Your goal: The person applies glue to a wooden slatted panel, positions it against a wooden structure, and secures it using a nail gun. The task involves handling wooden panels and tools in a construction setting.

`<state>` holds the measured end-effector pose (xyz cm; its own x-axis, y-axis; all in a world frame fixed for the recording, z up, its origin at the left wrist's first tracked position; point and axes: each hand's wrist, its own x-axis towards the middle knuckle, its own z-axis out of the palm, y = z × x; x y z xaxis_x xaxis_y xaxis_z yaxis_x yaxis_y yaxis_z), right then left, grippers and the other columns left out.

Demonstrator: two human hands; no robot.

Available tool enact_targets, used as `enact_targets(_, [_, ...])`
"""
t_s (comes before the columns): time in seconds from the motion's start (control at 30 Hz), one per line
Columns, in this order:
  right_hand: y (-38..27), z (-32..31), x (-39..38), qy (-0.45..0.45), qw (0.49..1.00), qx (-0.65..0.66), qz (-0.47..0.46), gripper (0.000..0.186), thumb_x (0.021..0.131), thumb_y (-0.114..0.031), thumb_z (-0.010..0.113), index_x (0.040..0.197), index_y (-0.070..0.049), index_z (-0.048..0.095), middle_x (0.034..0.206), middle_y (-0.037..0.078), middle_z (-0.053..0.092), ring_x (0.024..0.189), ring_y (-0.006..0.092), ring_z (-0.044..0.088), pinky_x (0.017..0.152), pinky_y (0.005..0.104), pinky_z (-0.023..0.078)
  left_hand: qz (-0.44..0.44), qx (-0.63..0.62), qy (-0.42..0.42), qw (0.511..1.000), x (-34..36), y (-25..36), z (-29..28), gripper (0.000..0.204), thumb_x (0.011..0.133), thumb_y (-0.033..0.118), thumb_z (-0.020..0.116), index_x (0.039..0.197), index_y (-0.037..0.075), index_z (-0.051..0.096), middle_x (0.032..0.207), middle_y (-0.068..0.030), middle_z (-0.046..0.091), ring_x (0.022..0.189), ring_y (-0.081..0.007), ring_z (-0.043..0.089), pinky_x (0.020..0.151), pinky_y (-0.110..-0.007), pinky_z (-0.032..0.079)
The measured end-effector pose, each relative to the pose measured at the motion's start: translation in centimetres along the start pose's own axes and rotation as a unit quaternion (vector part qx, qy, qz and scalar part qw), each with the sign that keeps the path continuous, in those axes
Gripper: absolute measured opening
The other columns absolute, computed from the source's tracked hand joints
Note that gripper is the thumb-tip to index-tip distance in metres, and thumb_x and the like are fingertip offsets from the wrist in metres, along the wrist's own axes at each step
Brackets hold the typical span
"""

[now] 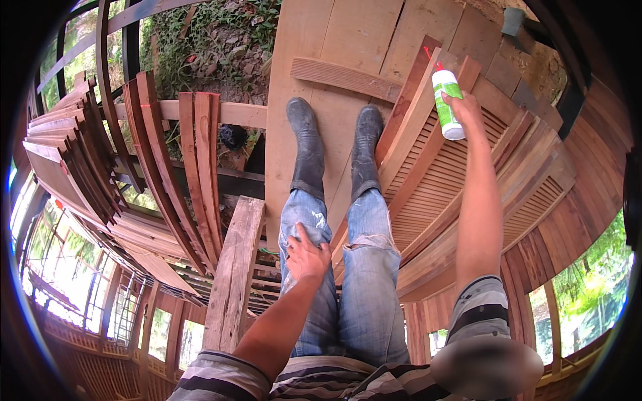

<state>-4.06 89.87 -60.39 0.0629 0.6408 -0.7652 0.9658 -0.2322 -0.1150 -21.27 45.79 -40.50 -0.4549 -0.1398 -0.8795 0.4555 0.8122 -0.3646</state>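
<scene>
My right hand (463,107) grips a white-and-green bottle (449,110) with a red nozzle, held out over wooden strips and a louvered wooden panel (480,142) at the right. My left hand (304,257) rests on my left thigh with its fingers apart and holds nothing. I wear torn blue jeans (358,301) and dark rubber boots (368,140) on a light wooden board floor (334,33).
Curved stacks of reddish planks (150,140) stand at the left, near a weathered beam (231,281). A short plank (344,80) lies beyond my boots. Greenery and rubble (204,47) show through gaps beside the boards. A grey object (513,23) sits at the back right.
</scene>
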Motion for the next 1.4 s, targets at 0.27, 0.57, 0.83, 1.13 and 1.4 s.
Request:
enact_targets(0.27, [1.6, -0.5, 1.0, -0.058, 0.997, 0.042, 0.007, 0.072, 0.086, -0.043, 0.083, 0.137, 0.003, 0.063, 0.117, 0.023, 0.075, 0.101, 0.0298, 0.076, 0.086, 0.0416, 0.058, 0.005, -0.002, -0.002, 1.0, 0.1, 0.0, -0.2, 0.094, 0.085, 0.039, 0.069, 0.167, 0.014, 0.031, 0.138, -0.0225, 0.053, 0.125, -0.0423, 0.062, 0.101, -0.053, 0.053])
enact_targets(0.57, [1.3, -0.4, -4.1, -0.034, 0.987, 0.159, -0.001, 0.117, 0.077, -0.026, 0.092, 0.168, 0.002, 0.024, 0.152, 0.03, 0.055, 0.129, 0.0321, 0.065, 0.103, 0.0402, 0.055, 0.0, -0.009, -0.003, 1.0, 0.2, -0.1, 0.0, 0.095, 0.084, 0.039, 0.07, 0.167, 0.014, 0.031, 0.135, -0.0223, 0.054, 0.124, -0.0422, 0.063, 0.1, -0.052, 0.053])
enact_targets(0.83, [2.9, 0.9, -5.2, 0.048, 0.993, 0.106, -0.014, 0.098, 0.084, -0.043, 0.084, 0.16, 0.002, 0.043, 0.148, 0.029, 0.06, 0.134, 0.0366, 0.063, 0.109, 0.0432, 0.051, 0.006, 0.004, 0.003, 1.0, 0.1, -0.1, 0.0, 0.092, 0.087, 0.041, 0.069, 0.167, 0.014, 0.032, 0.135, -0.0211, 0.053, 0.123, -0.0406, 0.062, 0.097, -0.052, 0.055])
enact_targets(1.13, [0.2, 1.3, -7.5, 0.07, 0.996, 0.041, -0.027, 0.093, 0.082, -0.057, 0.083, 0.149, 0.001, 0.056, 0.135, 0.027, 0.069, 0.125, 0.0384, 0.068, 0.106, 0.0447, 0.052, 0.007, 0.005, 0.001, 1.0, 0.3, -0.4, 0.5, 0.092, 0.087, 0.042, 0.068, 0.166, 0.013, 0.032, 0.134, -0.0207, 0.052, 0.122, -0.0406, 0.061, 0.095, -0.052, 0.055])
enact_targets(1.4, [2.0, 2.4, -5.8, 0.058, 0.997, 0.041, -0.025, 0.071, 0.079, -0.045, 0.086, 0.133, -0.003, 0.064, 0.117, 0.022, 0.076, 0.108, 0.0389, 0.073, 0.093, 0.0467, 0.055, 0.01, 0.007, 0.001, 1.0, 0.3, -0.3, 0.5, 0.092, 0.087, 0.042, 0.068, 0.167, 0.013, 0.031, 0.133, -0.0212, 0.052, 0.121, -0.0409, 0.061, 0.095, -0.051, 0.055])
